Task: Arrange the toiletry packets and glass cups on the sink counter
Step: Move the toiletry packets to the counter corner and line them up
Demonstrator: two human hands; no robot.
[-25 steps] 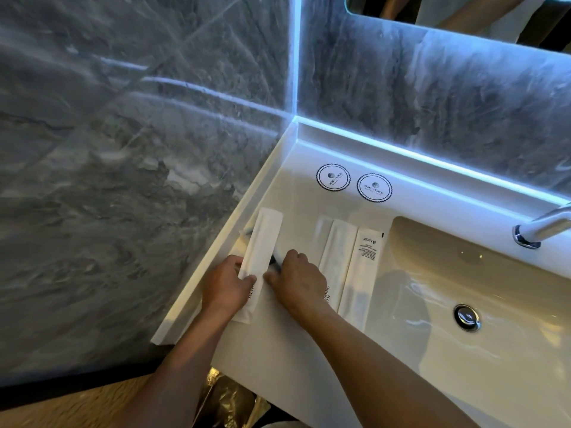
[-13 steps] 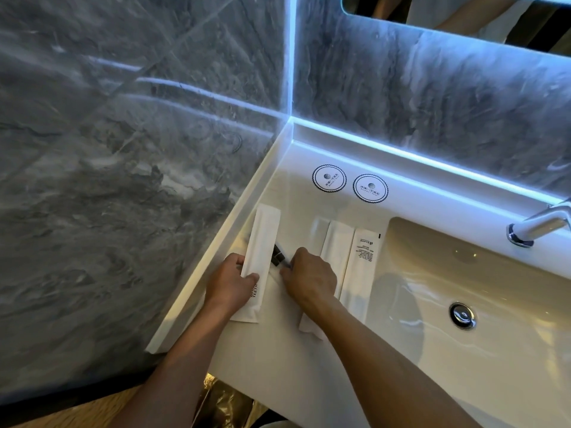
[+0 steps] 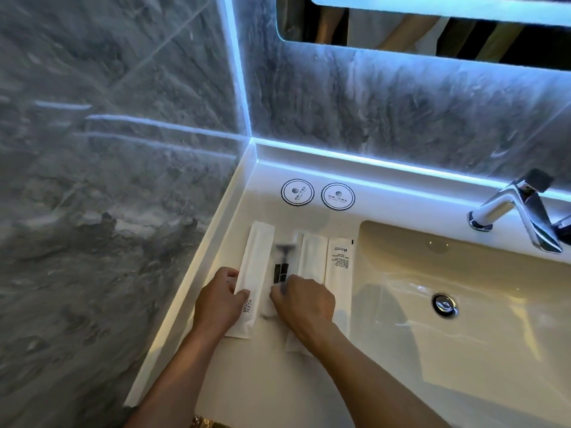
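Several long white toiletry packets lie side by side on the white sink counter. My left hand pinches the left edge of the toothbrush packet, printed "BRUSH TEETH". My right hand grips the near end of a clear razor packet, blurred, with a dark razor inside. To its right lie a plain white packet and a printed packet. Two round paper coasters sit near the back wall. No glass cups are visible.
The basin with its drain fills the right side, and a chrome faucet stands behind it. Grey marble walls close in the left and back. A lit mirror hangs above.
The razor packet has come out from under the toothbrush packet and now lies straight between it and the plain packet. My right hand moved slightly right; the view rose.
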